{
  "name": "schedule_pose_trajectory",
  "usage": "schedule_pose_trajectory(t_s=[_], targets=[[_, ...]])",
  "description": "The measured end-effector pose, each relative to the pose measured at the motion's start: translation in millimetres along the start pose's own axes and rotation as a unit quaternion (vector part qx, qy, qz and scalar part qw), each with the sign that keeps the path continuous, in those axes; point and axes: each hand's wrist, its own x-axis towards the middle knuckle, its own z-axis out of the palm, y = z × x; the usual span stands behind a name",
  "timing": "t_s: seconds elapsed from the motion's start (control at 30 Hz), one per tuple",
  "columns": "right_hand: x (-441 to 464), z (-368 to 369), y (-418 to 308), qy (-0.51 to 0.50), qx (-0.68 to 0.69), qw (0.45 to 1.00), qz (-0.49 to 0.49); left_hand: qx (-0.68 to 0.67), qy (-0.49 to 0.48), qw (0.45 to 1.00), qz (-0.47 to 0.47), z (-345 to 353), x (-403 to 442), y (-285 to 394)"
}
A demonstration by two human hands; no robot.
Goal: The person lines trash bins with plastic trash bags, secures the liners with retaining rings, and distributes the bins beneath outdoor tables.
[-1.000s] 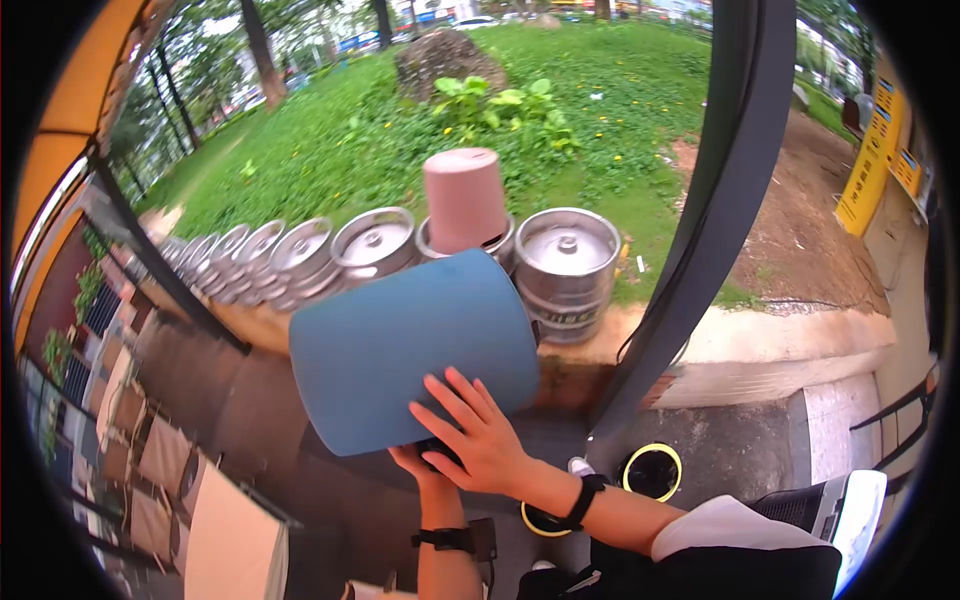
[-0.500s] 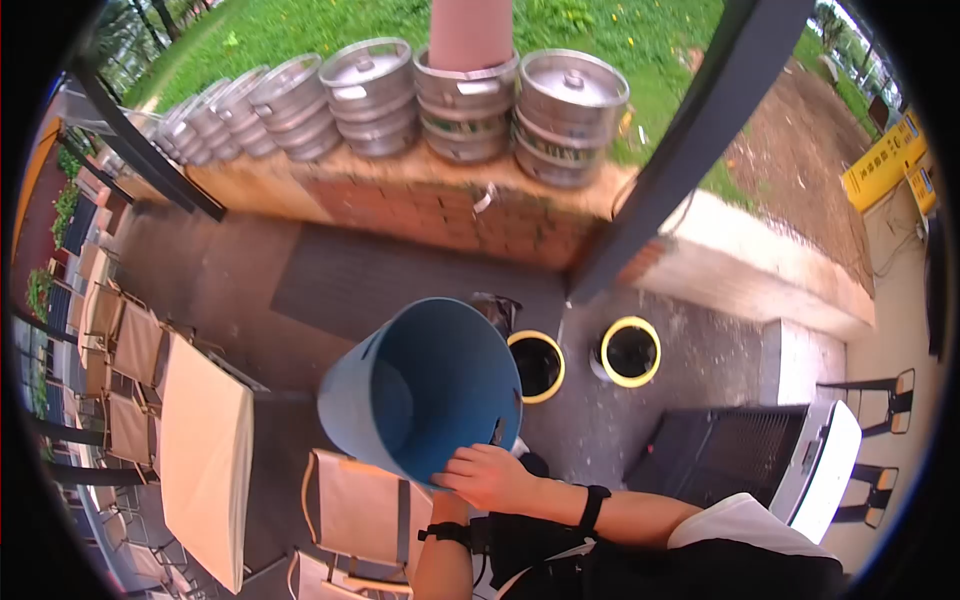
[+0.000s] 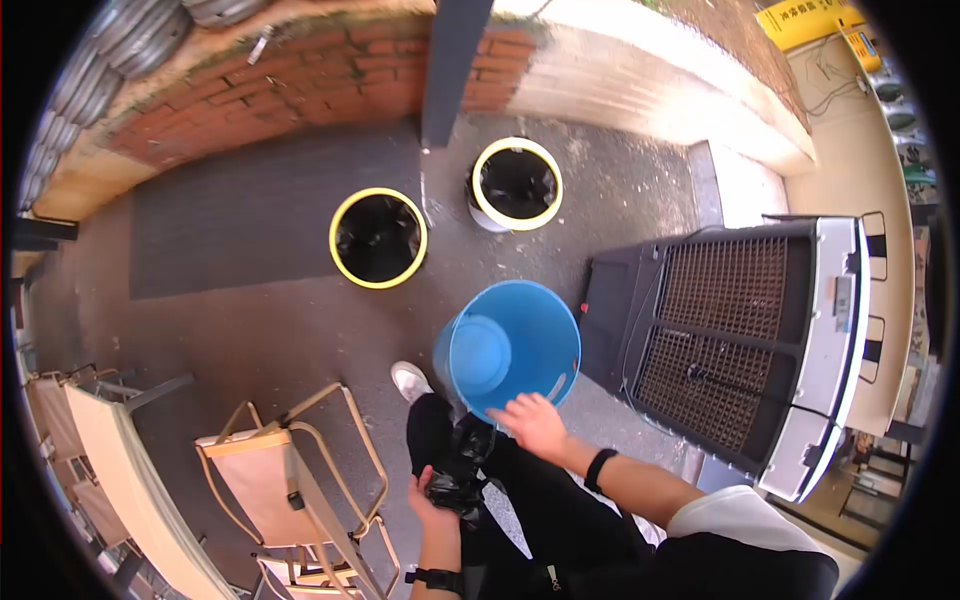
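A blue bin [image 3: 515,345], its open mouth facing up and no liner showing inside, is in front of my legs. My right hand [image 3: 533,425] closes on the near edge of its rim. Lower and to the left, my left hand [image 3: 432,500] is closed on a crumpled black plastic bag [image 3: 458,478], which hangs between the hand and the bin. Farther away stand two bins with yellow rims and black liners, one at the left [image 3: 340,243] and one at the right [image 3: 550,205].
A large grey cooler unit [image 3: 730,340] stands at the right. Folding chairs [image 3: 255,480] and a long beige table [image 3: 125,480] are at the lower left. A dark post [image 3: 455,70] rises by the brick wall [image 3: 350,75], with metal kegs [image 3: 145,35] at the upper left.
The view has turned down and to the right. The blue bin, earlier raised and tilted, now has its mouth upward. My left hand and a black bag have come into sight below it.
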Motion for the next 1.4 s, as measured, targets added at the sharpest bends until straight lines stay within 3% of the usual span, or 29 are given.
schedule_pose_trajectory(t_s=[0.3, 0.4, 0.43, 0.47, 0.57, 0.6, 0.67, 0.73, 0.77, 0.87, 0.97, 1.03, 1.1, 1.13, 1.2, 1.3, 1.4], targets=[[80.2, 197.9, 158.8, 0.005, -0.099, 0.980, 0.171, 0.109, -0.007, 0.993, 0.046, 101.1, 71.2, 48.2], [93.4, 233.7, 180.5, -0.096, -0.081, 0.965, 0.232, 0.103, -0.068, 0.992, 0.004, 104.5, 97.3, 58.4], [88.5, 240.5, 172.5, -0.045, -0.102, 0.961, 0.253, 0.080, -0.085, 0.993, -0.014, 106.1, 100.2, 58.7], [84.1, 242.4, 162.5, 0.009, -0.126, 0.954, 0.273, -0.002, -0.153, 0.982, -0.108, 94.4, 114.3, 63.7], [68.2, 204.5, 115.0, 0.155, 0.133, 0.941, 0.269, -0.073, -0.231, 0.946, -0.214, 97.4, 103.6, 72.3], [60.3, 184.4, 102.1, 0.142, 0.260, 0.930, 0.218, -0.097, -0.259, 0.930, -0.243, 96.5, 99.7, 73.7], [60.4, 112.0, 63.0, 0.075, 0.335, 0.934, 0.102, -0.128, -0.296, 0.897, -0.304, 96.2, 90.9, 78.3], [63.2, 84.4, 28.1, 0.043, 0.424, 0.903, 0.062, -0.139, -0.318, 0.863, -0.366, 109.0, 77.1, 86.2], [68.0, 72.1, 19.7, -0.050, 0.421, 0.904, 0.047, -0.142, -0.282, 0.877, -0.361, 116.1, 57.3, 89.5], [82.8, 66.1, 3.6, -0.053, 0.441, 0.896, 0.015, -0.124, -0.308, 0.847, -0.415, 127.3, 41.9, 103.5], [83.9, 82.7, -1.0, -0.035, 0.452, 0.891, 0.027, -0.023, -0.339, 0.891, -0.301, 111.9, 53.5, 122.7], [81.7, 53.6, -9.6, 0.050, 0.464, 0.877, 0.117, -0.014, -0.344, 0.913, -0.219, 79.7, 99.3, 136.6], [62.5, 46.3, -0.4, 0.045, 0.465, 0.856, 0.222, 0.032, -0.216, 0.976, 0.012, 120.3, 39.6, 155.0], [47.5, 48.6, 7.0, 0.016, 0.454, 0.843, 0.287, 0.078, -0.132, 0.981, 0.117, 140.8, 9.7, 164.1], [31.8, 35.6, 12.1, -0.010, 0.393, 0.870, 0.298, 0.095, 0.003, 0.960, 0.262, 148.8, 19.1, 167.8], [9.5, 26.1, 8.5, -0.067, 0.273, 0.908, 0.310, 0.118, -0.011, 0.983, 0.138, 131.8, 55.3, 189.6], [4.2, 25.8, 8.1, -0.089, 0.219, 0.913, 0.333, 0.101, 0.020, 0.985, 0.138, 152.2, 40.3, 179.6]])
